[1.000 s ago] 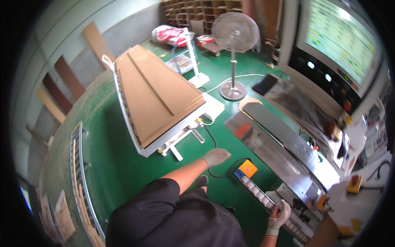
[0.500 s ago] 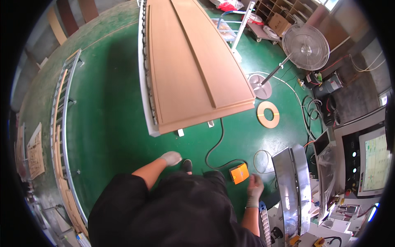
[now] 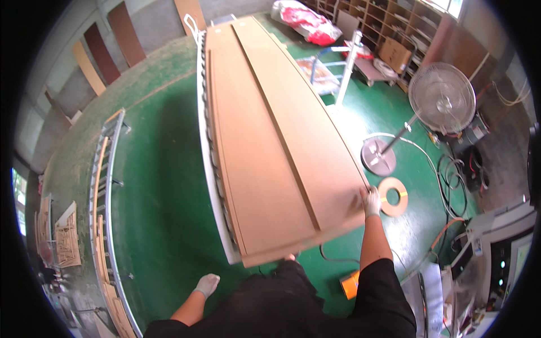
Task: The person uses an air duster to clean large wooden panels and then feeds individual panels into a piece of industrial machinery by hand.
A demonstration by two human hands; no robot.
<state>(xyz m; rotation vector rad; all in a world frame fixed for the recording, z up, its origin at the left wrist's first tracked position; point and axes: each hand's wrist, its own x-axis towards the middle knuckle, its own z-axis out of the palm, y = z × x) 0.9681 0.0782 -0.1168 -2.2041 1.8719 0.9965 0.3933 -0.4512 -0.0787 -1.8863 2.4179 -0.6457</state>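
Right hand (image 3: 371, 201), gloved, fingers closed on near right corner of brown board (image 3: 270, 141); left hand (image 3: 207, 284) loose, half-open, holding nothing, over green floor (image 3: 158, 186).

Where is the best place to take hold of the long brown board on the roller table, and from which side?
Probably at the near right corner of the brown board, from the right edge, where the right hand rests. The board is long, flat, and overhangs there. The left hand hangs free.
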